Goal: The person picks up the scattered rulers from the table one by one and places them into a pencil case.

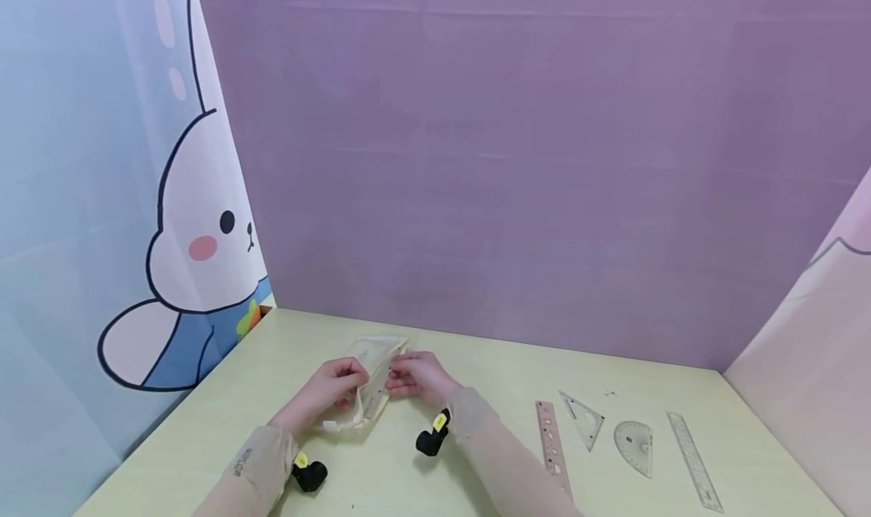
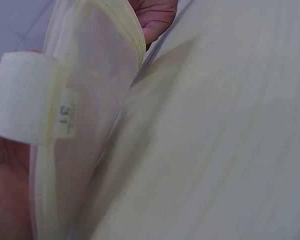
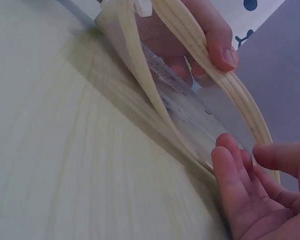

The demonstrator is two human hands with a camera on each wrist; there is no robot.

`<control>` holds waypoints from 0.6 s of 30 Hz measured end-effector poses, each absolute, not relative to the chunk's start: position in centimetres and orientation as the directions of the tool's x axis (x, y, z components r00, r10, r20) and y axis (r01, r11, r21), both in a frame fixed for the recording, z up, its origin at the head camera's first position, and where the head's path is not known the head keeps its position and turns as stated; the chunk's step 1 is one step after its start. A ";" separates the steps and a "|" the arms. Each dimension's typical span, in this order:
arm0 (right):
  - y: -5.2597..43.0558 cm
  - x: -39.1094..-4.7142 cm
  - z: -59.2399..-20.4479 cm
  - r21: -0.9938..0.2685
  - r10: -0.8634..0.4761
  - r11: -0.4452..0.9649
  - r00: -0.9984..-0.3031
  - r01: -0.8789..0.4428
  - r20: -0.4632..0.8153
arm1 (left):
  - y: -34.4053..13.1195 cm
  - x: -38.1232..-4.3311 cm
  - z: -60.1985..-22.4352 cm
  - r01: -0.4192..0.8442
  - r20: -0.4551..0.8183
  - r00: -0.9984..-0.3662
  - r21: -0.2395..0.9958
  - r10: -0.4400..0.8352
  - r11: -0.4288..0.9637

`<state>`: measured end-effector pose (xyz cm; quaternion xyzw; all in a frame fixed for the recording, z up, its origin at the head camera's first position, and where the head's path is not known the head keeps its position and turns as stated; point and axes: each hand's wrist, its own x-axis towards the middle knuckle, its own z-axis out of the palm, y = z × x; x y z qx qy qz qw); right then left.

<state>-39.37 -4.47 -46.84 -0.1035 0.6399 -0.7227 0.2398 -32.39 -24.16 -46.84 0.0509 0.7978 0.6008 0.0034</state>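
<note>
A see-through mesh zip pouch [image 1: 381, 345] with cream edging lies tilted on the table, its mouth gaping toward the right. My left hand [image 1: 338, 381] grips one side of the mouth, thumb over the cream edging [image 3: 229, 90]. At the opening is my right hand [image 1: 418, 375], its thumb and bent finger pinched at the end of a clear plastic ruler [image 3: 177, 82] with dark markings inside the pouch. Two other right fingers stretch out along the near edge. In the left wrist view, a white tab [image 2: 22, 97] and a small label [image 2: 66, 114] partly cover my left hand.
To the right on the table [image 1: 490, 373] lie a pinkish stencil ruler [image 1: 553, 445], a clear set square [image 1: 585, 420], a clear protractor [image 1: 634, 447] and a clear straight ruler [image 1: 694, 460]. A purple backdrop [image 1: 510, 184] rises behind, with printed cloth at both sides.
</note>
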 end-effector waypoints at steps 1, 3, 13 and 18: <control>-4.5 -39.3 -46.8 -0.975 -0.477 -0.063 -0.865 0.212 -0.157 | -24.1 -32.4 -46.9 0.078 0.057 -0.995 0.959 0.086 0.272; -4.6 -39.1 -46.6 -0.978 -0.475 -0.050 -0.867 0.200 -0.153 | -24.1 -32.4 -46.9 0.083 0.061 -0.994 0.959 0.089 0.271; -5.9 -38.9 -46.0 -0.984 -0.458 0.040 -0.872 0.175 -0.173 | -24.1 -32.0 -46.5 0.111 0.081 -0.988 0.965 0.131 0.238; -6.5 -38.8 -45.8 -0.985 -0.451 0.072 -0.875 0.159 -0.174 | -24.0 -31.9 -46.3 0.109 0.077 -0.986 0.969 0.148 0.221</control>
